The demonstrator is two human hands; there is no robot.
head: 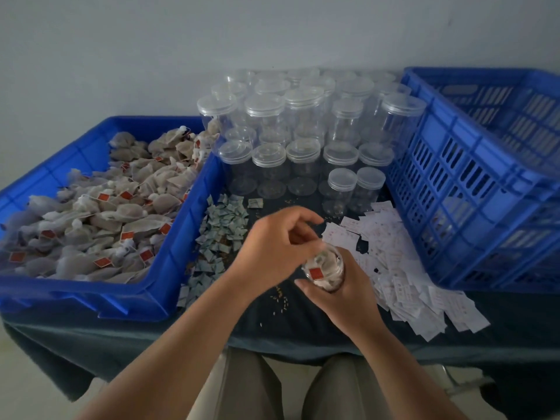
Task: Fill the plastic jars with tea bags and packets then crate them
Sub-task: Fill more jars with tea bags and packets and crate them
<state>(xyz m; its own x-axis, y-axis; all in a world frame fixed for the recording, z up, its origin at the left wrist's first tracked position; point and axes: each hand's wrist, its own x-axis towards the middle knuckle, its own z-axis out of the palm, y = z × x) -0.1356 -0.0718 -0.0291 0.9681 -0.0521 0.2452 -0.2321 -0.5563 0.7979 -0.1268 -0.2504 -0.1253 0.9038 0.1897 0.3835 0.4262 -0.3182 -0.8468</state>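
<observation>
My right hand (342, 294) grips a small clear plastic jar (325, 268) from below, near the table's front. Its mouth is uncovered, and tea bags with a red tag show inside. My left hand (272, 247) hovers over the jar with fingers curled down to its mouth. The fingertips are blurred, so anything between them is hidden. A blue bin (169, 262) on the left holds a heap of tea bags (100, 213). Small grey-green packets (218, 234) lie beside the bin. White paper packets (403, 268) are spread on the right.
Several lidded clear jars (303, 140) stand stacked at the back of the dark table (303, 322). A blue slatted crate (472, 183) sits tilted at the right. Loose grains are scattered around the jar. My knees show under the table's front edge.
</observation>
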